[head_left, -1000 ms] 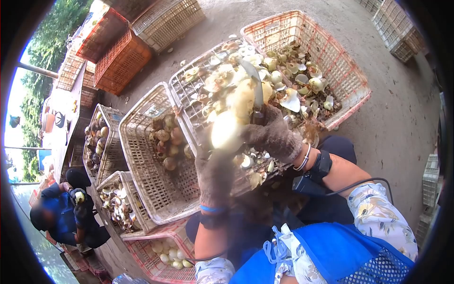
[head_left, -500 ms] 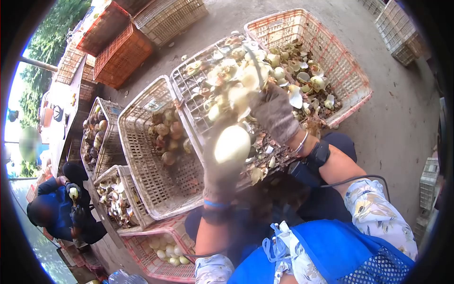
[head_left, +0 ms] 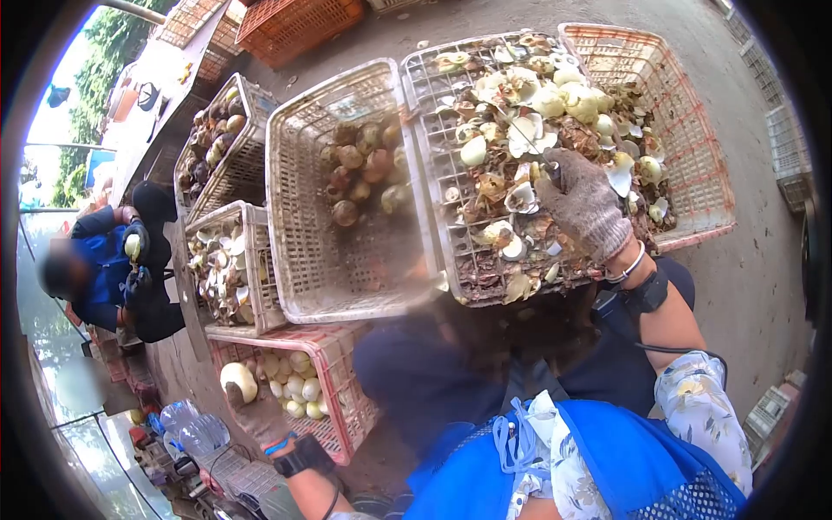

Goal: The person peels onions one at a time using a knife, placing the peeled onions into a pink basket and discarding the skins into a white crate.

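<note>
left hand (head_left: 264, 422) fingers hold a pale onion (head_left: 239, 376) below-left of the beige crate (head_left: 299, 217). right hand (head_left: 585, 206) grips a knife (head_left: 552, 172) right of that crate.

I see a creamy white onion (head_left: 238, 380) near left, a grey-brown right glove (head_left: 588, 208), a bright blue apron (head_left: 598, 455), a white sleeve (head_left: 704, 407) patterned with flowers, and an orange crate (head_left: 299, 33) far left.

Open room lies above the near end of the dirty white lattice plastic crate (head_left: 351, 269); its corner and the dark-trousered knee (head_left: 407, 360) stand between the left hand (head_left: 260, 418) and the right hand (head_left: 585, 206), whose far side is crowded by heaped cream-coloured onion peelings (head_left: 522, 134)
</note>
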`<act>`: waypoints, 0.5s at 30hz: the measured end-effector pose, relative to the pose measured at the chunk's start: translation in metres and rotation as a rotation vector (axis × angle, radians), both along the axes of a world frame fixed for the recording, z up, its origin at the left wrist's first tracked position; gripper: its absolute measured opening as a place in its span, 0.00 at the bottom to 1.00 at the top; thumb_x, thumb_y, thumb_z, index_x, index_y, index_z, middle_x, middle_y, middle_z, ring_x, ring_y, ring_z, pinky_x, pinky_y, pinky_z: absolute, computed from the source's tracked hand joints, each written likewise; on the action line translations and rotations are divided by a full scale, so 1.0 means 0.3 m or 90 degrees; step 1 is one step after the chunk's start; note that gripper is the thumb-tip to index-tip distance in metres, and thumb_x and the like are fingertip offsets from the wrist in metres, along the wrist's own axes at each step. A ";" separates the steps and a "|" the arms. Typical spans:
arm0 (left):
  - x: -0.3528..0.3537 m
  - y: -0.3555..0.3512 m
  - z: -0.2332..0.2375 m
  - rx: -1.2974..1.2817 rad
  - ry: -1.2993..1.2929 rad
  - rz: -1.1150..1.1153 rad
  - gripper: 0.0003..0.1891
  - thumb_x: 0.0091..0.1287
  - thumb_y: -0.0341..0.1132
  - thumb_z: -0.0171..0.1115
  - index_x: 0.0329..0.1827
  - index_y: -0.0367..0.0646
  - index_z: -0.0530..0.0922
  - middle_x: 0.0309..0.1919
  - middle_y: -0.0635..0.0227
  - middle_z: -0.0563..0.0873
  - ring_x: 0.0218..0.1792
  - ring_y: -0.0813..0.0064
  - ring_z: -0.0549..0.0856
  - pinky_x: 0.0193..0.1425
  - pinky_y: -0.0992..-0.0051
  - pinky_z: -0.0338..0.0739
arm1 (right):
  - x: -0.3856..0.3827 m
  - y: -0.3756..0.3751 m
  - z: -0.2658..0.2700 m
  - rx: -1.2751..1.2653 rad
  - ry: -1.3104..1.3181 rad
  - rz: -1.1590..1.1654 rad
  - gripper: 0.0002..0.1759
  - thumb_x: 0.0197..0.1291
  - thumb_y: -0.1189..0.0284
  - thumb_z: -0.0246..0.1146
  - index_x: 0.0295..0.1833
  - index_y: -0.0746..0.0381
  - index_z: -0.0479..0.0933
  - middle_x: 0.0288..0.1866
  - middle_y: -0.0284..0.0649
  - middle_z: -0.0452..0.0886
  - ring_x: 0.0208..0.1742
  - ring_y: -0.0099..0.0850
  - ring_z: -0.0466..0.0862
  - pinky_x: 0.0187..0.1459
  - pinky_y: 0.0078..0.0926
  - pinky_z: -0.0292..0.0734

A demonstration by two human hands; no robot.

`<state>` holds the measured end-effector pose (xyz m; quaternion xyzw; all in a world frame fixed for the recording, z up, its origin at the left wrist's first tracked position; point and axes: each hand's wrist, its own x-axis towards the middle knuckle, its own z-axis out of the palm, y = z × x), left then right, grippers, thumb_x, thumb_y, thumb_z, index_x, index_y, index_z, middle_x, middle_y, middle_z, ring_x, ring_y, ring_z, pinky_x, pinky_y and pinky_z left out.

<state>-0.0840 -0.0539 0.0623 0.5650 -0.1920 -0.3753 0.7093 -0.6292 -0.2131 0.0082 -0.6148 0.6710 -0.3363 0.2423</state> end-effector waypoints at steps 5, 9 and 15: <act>0.053 -0.026 -0.046 0.380 -0.545 0.009 0.31 0.63 0.36 0.67 0.68 0.32 0.68 0.56 0.59 0.78 0.56 0.70 0.77 0.66 0.72 0.69 | 0.041 0.012 0.040 0.048 -0.094 0.004 0.22 0.58 0.68 0.70 0.54 0.69 0.77 0.41 0.49 0.83 0.40 0.37 0.85 0.44 0.32 0.79; -0.129 -0.530 -0.129 0.311 -0.496 -0.293 0.28 0.63 0.32 0.66 0.66 0.32 0.71 0.53 0.60 0.80 0.51 0.72 0.80 0.58 0.74 0.76 | 0.051 -0.004 0.032 0.062 -0.067 0.031 0.23 0.59 0.68 0.70 0.56 0.69 0.77 0.45 0.48 0.84 0.42 0.35 0.85 0.45 0.31 0.79; -0.433 -1.165 -0.702 0.484 -0.417 -0.595 0.16 0.62 0.36 0.66 0.50 0.37 0.81 0.35 0.63 0.85 0.33 0.73 0.82 0.37 0.73 0.77 | 0.034 -0.001 -0.005 0.142 -0.088 -0.001 0.21 0.57 0.78 0.66 0.57 0.70 0.75 0.41 0.47 0.83 0.37 0.29 0.83 0.41 0.27 0.79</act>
